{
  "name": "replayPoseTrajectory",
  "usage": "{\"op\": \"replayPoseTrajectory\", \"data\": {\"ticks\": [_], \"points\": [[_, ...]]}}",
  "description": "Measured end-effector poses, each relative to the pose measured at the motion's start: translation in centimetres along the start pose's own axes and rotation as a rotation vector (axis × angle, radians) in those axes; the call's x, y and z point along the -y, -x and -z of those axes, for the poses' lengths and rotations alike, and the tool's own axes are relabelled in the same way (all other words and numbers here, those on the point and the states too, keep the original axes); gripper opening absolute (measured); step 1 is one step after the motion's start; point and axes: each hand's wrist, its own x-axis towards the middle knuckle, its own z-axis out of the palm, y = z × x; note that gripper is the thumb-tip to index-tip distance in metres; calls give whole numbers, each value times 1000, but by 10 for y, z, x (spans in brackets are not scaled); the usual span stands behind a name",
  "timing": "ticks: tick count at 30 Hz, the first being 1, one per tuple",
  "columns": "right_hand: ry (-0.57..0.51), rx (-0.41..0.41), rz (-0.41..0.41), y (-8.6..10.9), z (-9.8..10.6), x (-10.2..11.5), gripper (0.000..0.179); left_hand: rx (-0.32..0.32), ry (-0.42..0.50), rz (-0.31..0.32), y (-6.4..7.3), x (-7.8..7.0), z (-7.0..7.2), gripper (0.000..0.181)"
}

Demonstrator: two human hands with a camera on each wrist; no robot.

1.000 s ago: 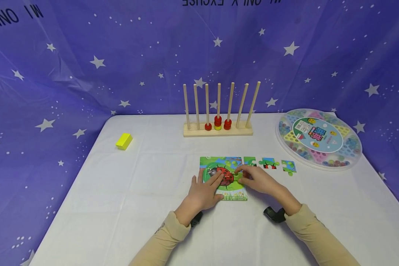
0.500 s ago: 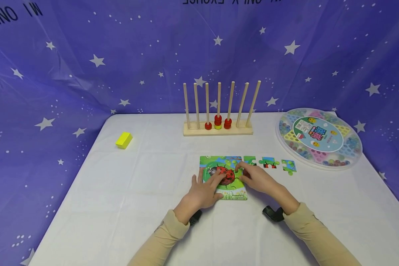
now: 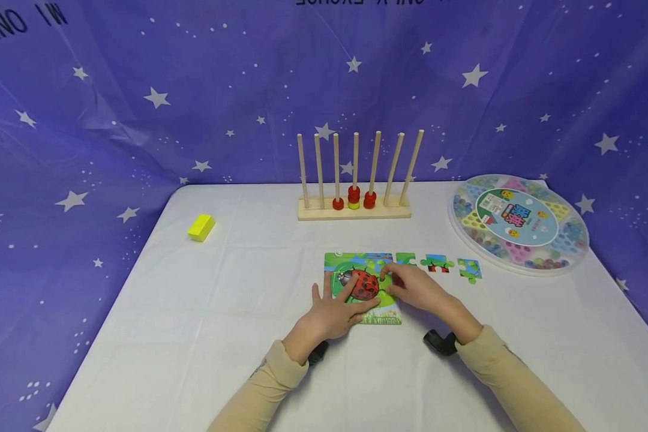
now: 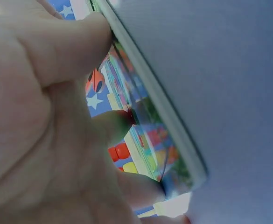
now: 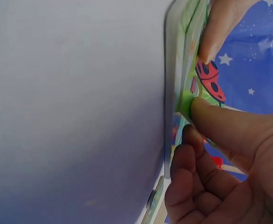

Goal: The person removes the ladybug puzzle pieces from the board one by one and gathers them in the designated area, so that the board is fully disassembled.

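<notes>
A ladybug jigsaw puzzle lies in its board on the white table in the head view. My left hand rests on its left and lower part with the fingers spread and pressing on the picture. At the puzzle's right edge my right hand pinches a green puzzle piece between thumb and fingers. In the right wrist view that piece sits slightly tilted against the board, the thumb on its face. Three loose puzzle pieces lie just beyond the right hand: one at the board's corner, a middle piece and a rightmost piece.
Behind the puzzle stands a wooden peg rack with red and yellow beads on some pegs. A round clear case of beads lies at the back right. Far left is a yellow block. A purple star-patterned cloth hangs behind the table.
The left hand's fingers have spread, one shifting right and down across the ladybug toward the right hand. The right hand stays at the right edge with only slight finger movement.
</notes>
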Motion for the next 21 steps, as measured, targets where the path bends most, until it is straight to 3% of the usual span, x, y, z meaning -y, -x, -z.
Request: {"op": "replayPoseTrajectory", "data": {"ticks": [8, 16, 21], "points": [[3, 29, 0, -3, -1, -3, 26, 2, -14, 16, 0, -1, 1, 45], [22, 127, -2, 0, 4, -3, 52, 1, -26, 26, 0, -2, 1, 45], [27, 138, -24, 0, 6, -3, 56, 7, -23, 28, 0, -3, 2, 45]]}}
